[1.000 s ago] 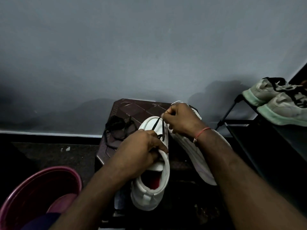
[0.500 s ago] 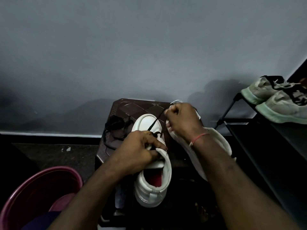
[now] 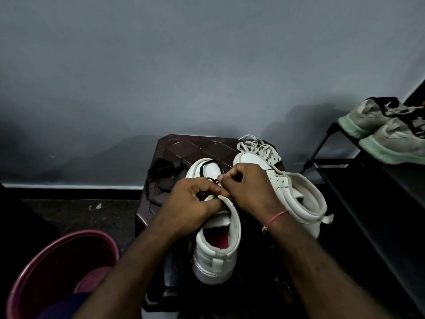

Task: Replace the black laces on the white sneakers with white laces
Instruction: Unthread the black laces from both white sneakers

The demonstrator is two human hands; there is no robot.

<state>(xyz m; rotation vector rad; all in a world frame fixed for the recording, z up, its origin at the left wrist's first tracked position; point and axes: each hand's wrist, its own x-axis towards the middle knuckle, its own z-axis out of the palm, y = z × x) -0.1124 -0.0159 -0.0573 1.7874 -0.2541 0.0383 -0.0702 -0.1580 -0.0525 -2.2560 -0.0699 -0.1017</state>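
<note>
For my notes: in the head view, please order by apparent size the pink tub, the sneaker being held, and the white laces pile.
1. pink tub, though it is nearest the camera and partly cut off, so its true rank is unsure.
2. held sneaker.
3. white laces pile.

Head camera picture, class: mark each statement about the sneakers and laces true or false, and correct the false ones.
1. The left hand and right hand are both on the sneaker with the red insole. True.
2. That sneaker has no black lace in it. False: a threaded black lace crosses its toe end and runs to the hands.
3. The white laces are threaded through the second white sneaker. False: they lie in a loose heap on its toe.
4. A loose black lace lies on the stool, left of the sneakers. True.
5. The rack on the right holds no shoes. False: a grey pair with pale green soles stands on it.
</note>
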